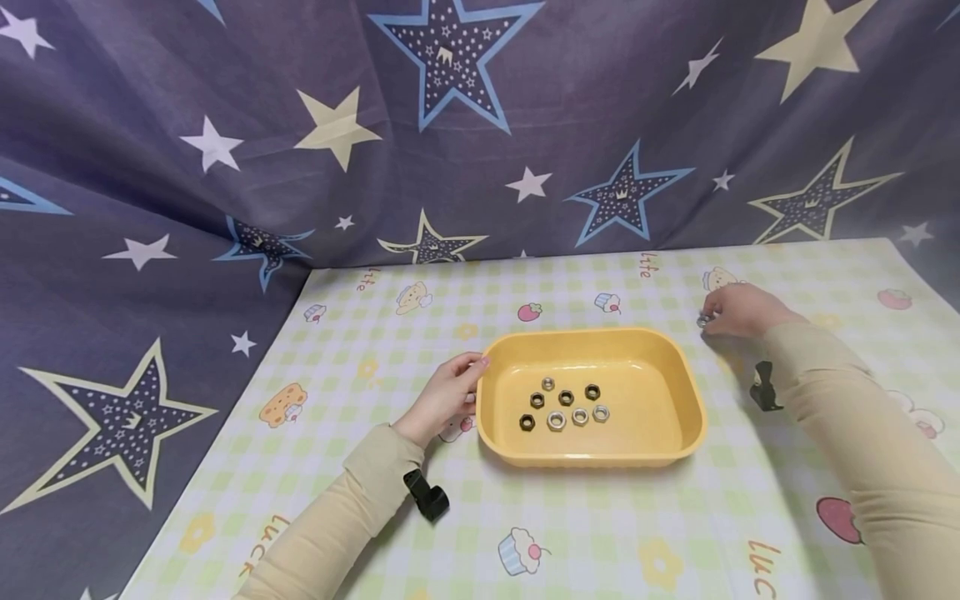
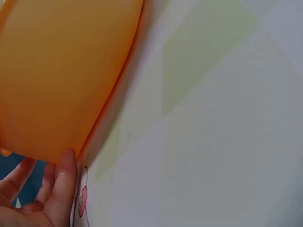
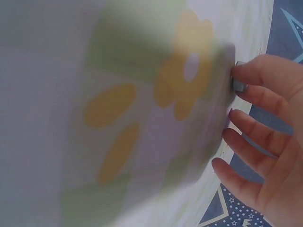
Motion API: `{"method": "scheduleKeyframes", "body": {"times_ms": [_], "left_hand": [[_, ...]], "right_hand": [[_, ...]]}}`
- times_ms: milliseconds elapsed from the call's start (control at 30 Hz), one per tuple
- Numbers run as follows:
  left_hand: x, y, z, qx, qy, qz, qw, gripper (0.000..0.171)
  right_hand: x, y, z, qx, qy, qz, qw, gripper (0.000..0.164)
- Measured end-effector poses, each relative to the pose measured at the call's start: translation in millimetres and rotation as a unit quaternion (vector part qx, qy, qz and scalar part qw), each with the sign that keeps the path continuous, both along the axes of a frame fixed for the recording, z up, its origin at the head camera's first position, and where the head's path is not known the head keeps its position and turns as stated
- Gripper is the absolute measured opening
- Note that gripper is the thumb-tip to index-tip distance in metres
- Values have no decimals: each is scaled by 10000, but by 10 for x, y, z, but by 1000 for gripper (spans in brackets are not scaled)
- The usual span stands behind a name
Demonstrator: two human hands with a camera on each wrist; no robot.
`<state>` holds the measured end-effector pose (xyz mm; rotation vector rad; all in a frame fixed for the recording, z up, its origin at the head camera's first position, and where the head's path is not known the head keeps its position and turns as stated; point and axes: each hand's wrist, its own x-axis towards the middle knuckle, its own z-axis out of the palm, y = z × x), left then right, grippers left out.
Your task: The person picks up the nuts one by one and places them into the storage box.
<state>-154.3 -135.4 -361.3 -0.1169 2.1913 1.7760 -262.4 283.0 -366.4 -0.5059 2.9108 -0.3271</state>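
My right hand point(image 1: 748, 310) is low over the tablecloth, to the right of a yellow plastic tray point(image 1: 592, 457). Its thumb and index finger pinch a small silvery metal nut point(image 1: 703, 320), which shows in the right wrist view as a grey nut point(image 3: 239, 84) between the fingertips. The other fingers are spread. At the tray's left end my left hand point(image 1: 444, 396) holds the rim, fingertips against the outer wall point(image 2: 61, 94). Inside the tray lie several loose hex nuts, some dark like the dark nut point(image 1: 527, 422), some silvery like the silvery nut point(image 1: 556, 421).
A green-and-white checked tablecloth point(image 1: 420, 542) with printed cakes, flowers and strawberries covers the table. Behind it and at the left hangs a dark curtain point(image 1: 285, 50) with stars. Each wrist wears a black camera mount, such as the left mount point(image 1: 427, 497).
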Motion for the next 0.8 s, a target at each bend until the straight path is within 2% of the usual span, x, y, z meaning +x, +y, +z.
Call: {"method": "scheduleKeyframes", "body": {"times_ms": [667,800], "left_hand": [[-8,-10,-38,-4,12,-8,10000,34],[-86,-34,-152,-76,-7,-5,10000,35]], "right_hand": [[55,63,84,-169,106,-118,9997,25],[58,90,116,-175,238,30,9996,25]]}}
